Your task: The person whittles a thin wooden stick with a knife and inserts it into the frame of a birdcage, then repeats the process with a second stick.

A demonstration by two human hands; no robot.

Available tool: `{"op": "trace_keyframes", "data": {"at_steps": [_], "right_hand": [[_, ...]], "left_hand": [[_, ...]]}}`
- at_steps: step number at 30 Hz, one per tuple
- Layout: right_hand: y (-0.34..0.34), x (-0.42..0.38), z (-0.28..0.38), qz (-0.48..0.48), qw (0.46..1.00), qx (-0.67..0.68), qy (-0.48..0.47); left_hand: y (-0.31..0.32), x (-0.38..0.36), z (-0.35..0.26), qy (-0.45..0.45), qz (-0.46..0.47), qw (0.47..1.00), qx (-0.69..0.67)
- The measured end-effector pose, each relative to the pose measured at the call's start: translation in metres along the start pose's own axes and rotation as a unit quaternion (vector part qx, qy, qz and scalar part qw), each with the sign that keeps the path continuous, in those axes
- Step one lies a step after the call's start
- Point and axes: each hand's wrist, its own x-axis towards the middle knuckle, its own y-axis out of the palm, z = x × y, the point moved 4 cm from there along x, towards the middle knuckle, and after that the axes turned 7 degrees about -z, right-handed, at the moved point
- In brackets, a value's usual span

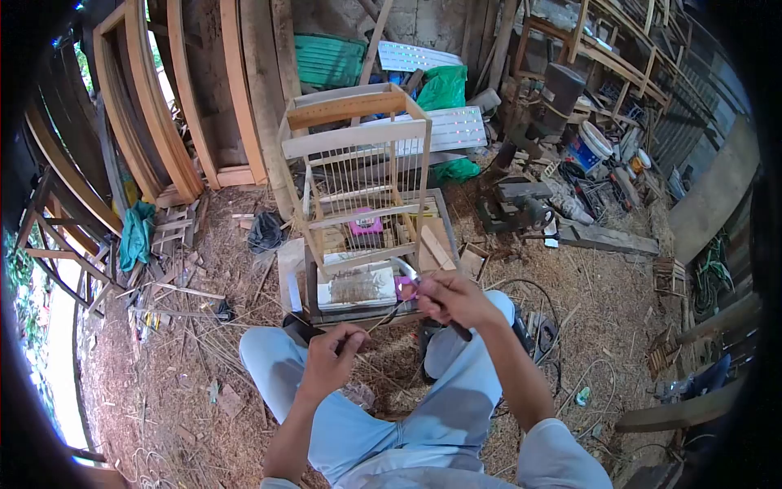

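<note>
Thin strip: it [381, 320] is pinched in the left hand [332, 357], above the lap; it could be snapped if bent too sharply.
Curved-bladed tool: its handle is clenched by the right hand [448, 300]; the left fingers could be nicked if the blade [405, 268] slipped.
Wooden cage: it [371, 213] is stood just beyond, where it might be knocked.
Low bench: its near edge [352, 312] is crowded by a white board [358, 286].

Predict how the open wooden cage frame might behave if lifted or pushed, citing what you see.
The cage frame would probably feel light for its size, being mostly open space between slender wooden strips. Its thin bars look fragile and could bend or snap if pressed. Straight, squared sides make rolling unlikely.
</note>
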Motion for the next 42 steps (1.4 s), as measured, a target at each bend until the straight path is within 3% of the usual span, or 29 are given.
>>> {"op": "trace_keyframes", "data": {"at_steps": [3,5,8,12,14,16,17,19,21,22,23,25,27,29,31,33,35,36,38,39,40,41,42], "right_hand": [[-0.016,0.001,-0.001,-0.060,0.997,0.025,0.040],[-0.021,0.001,0.000,-0.022,0.999,0.014,0.020],[-0.022,-0.001,0.001,-0.061,0.996,0.032,0.054],[-0.036,0.003,-0.003,-0.050,0.997,0.010,0.056],[-0.085,0.001,0.023,-0.312,0.948,-0.060,0.029],[-0.143,-0.016,0.030,-0.251,0.962,0.060,-0.091],[-0.137,-0.014,0.028,-0.249,0.963,0.058,-0.092],[-0.106,-0.017,0.011,-0.207,0.977,-0.014,-0.041],[-0.063,-0.011,-0.016,-0.087,0.995,-0.032,0.033],[-0.041,-0.005,-0.033,-0.068,0.994,0.009,0.084],[-0.013,-0.001,-0.026,0.021,0.999,-0.001,0.031],[0.001,0.003,-0.020,0.025,0.999,0.033,0.000],[-0.005,0.014,-0.025,0.011,0.995,0.089,0.030],[-0.005,0.013,-0.017,0.023,0.998,0.057,0.006],[-0.020,0.014,-0.014,-0.075,0.997,0.030,0.018],[-0.071,0.012,-0.005,-0.254,0.966,0.053,-0.008],[-0.115,0.001,0.012,-0.236,0.955,0.139,-0.112],[-0.108,0.004,0.012,-0.232,0.956,0.142,-0.109],[-0.080,0.002,0.016,-0.178,0.981,0.070,-0.020],[-0.052,-0.001,0.003,-0.240,0.968,-0.052,0.048],[-0.038,0.005,-0.022,-0.164,0.981,-0.078,0.064],[-0.012,0.007,-0.030,-0.024,0.995,0.077,0.062],[0.006,0.008,-0.032,-0.006,0.998,0.053,0.039]], "left_hand": [[-0.005,-0.003,0.013,0.002,0.030,1.000,0.004],[-0.005,-0.005,0.021,0.054,0.019,0.998,-0.039],[-0.008,-0.008,0.010,0.019,0.043,0.999,-0.014],[-0.013,-0.011,0.017,0.047,0.033,0.998,-0.010],[-0.031,-0.014,0.021,-0.026,0.021,0.999,0.023],[-0.052,-0.021,0.058,-0.042,0.005,0.999,0.004],[-0.056,-0.023,0.071,-0.059,-0.013,0.998,-0.020],[-0.040,-0.016,0.055,-0.085,-0.008,0.996,-0.022],[-0.021,0.000,0.042,0.005,-0.034,0.999,0.002],[-0.012,0.004,0.036,0.009,-0.034,0.999,0.004],[-0.005,0.007,0.031,0.012,-0.028,1.000,0.001],[0.003,0.008,0.021,0.046,0.001,0.999,0.024],[0.000,0.007,0.013,0.081,0.001,0.996,0.028],[-0.004,0.005,0.008,0.085,0.023,0.995,0.038],[-0.011,0.000,0.017,0.071,0.022,0.996,0.040],[-0.024,-0.006,0.032,0.059,0.022,0.997,0.041],[-0.046,-0.017,0.060,-0.046,0.018,0.999,0.000],[-0.049,-0.018,0.071,-0.060,0.012,0.998,-0.006],[-0.038,-0.010,0.044,-0.018,-0.003,1.000,0.012],[-0.028,-0.003,0.029,0.031,-0.011,0.999,0.029],[-0.018,0.003,0.024,0.036,-0.009,0.999,0.025],[-0.010,0.009,0.018,0.069,-0.021,0.996,0.045],[-0.004,0.013,0.013,0.099,-0.033,0.992,0.065]]}}
